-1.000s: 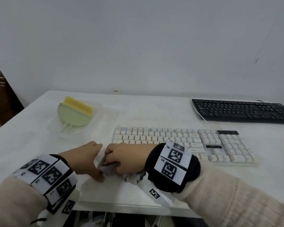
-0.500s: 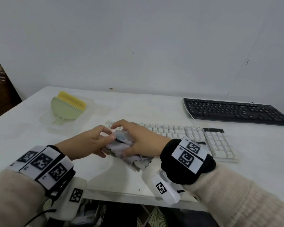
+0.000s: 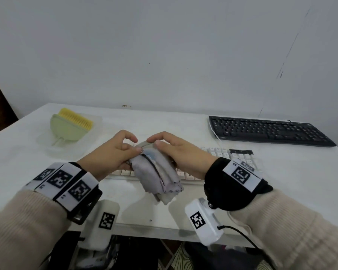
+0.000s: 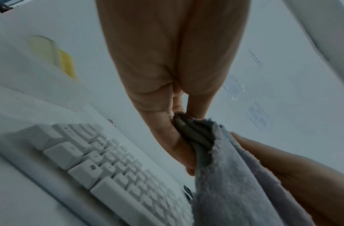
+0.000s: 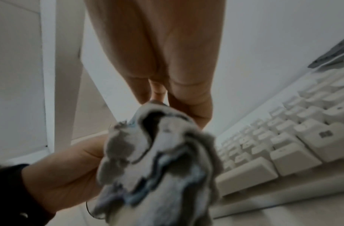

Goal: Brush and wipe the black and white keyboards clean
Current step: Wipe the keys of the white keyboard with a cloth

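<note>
Both hands (image 3: 109, 152) (image 3: 181, 152) grip-pinch a cloth (image 3: 156, 172) above white table (image 3: 281, 182); wall papers seemingly blurred.

a white table (image 3: 281, 172) stands against a plain grey-white wall (image 3: 164, 45) (faintly scuffed at right).

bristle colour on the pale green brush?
Yellow bristles on the pale green plastic brush; clearest in the head view.

A white table (image 3: 281, 172) is carrying a white keyboard (image 3: 240, 158) near its front edge and a black keyboard (image 3: 267, 130) at the far right. A clear tray (image 3: 47, 142) is lying at the far left.
</note>
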`<state>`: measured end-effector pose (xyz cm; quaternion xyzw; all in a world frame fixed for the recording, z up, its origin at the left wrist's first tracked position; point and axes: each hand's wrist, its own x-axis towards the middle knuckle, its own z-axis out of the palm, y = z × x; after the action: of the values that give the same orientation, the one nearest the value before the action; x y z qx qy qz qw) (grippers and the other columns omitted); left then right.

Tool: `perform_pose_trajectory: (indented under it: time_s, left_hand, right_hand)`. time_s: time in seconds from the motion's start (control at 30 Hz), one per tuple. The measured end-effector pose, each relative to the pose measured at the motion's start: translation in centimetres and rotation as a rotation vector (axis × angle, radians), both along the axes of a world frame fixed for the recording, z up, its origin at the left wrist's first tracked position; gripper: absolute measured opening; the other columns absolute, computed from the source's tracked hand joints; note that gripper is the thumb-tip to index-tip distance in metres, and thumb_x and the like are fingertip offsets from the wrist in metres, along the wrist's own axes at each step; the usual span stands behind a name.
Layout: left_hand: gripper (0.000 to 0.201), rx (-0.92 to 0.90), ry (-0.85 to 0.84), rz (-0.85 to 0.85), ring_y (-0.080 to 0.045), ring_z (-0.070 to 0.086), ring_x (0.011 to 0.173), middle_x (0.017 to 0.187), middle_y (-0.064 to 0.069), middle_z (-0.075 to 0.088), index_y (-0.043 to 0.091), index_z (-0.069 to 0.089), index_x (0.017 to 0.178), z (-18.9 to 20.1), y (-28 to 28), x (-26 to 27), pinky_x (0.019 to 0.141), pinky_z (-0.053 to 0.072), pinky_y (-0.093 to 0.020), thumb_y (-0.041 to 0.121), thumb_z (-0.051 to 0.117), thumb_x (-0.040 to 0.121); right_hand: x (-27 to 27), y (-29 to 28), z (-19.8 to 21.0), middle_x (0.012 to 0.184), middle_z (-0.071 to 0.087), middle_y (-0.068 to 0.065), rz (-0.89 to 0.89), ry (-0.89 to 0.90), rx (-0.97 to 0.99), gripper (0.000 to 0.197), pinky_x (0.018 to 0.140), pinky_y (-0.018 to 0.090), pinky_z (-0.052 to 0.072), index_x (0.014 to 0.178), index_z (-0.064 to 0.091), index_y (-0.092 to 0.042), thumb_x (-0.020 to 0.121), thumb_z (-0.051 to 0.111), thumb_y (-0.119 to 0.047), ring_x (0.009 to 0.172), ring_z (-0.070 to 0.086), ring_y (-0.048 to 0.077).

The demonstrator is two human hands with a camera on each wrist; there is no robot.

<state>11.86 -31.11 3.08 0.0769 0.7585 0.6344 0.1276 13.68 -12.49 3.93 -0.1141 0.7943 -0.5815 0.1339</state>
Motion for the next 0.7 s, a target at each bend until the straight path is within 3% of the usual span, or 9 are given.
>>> perform_pose_trajectory:
  time_s: [0.2,0.37,0.5,0.7]
  left_hand:
    - [0.011,0.111,0.007,-0.054,-0.019,0.055,0.068,0.089,-0.019,0.054,0.015,0.043,0.100,0.9,0.1,-0.7,0.057,0.054,-0.022,0.012,0.052,0.093]
    - [0.009,0.013,0.075,-0.079,-0.022,0.057,0.076,0.087,-0.020,0.056,0.016,0.047,0.103,1.0,-1.2,-2.0,0.064,0.058,-0.025,0.018,0.049,0.095]
    - [0.012,-0.096,0.125,-0.048,-0.021,0.063,0.081,0.092,-0.014,0.061,0.015,0.051,0.107,1.2,-4.0,-3.6,0.071,0.058,-0.030,0.018,0.051,0.095]
    - [0.006,-0.337,0.255,-0.004,-0.018,0.063,0.086,0.096,-0.008,0.061,0.020,0.057,0.097,1.7,-10.8,-6.7,0.074,0.057,-0.030,0.017,0.057,0.092]
  right_hand:
    - [-0.2,0.5,0.5,0.074,0.052,0.006,0.008,-0.031,-0.092,0.011,0.056,0.026,0.041,0.096,0.058,-0.026,0.095,0.055,-0.016,0.056,0.049,0.010]
    - [-1.0,-0.7,0.8,0.091,0.056,0.010,-0.055,-0.032,-0.071,0.017,0.066,0.033,0.048,0.097,0.059,-0.024,0.089,0.062,-0.009,0.078,0.057,0.024]
    - [-1.9,-2.7,1.3,0.090,0.058,0.002,-0.103,0.015,-0.029,0.029,0.074,0.028,0.053,0.111,0.058,-0.014,0.085,0.065,-0.002,0.080,0.059,0.018]
    - [-4.3,-8.0,2.2,0.089,0.054,-0.004,-0.169,0.031,0.005,0.041,0.068,0.024,0.054,0.120,0.054,-0.015,0.083,0.067,-0.004,0.075,0.059,0.015]
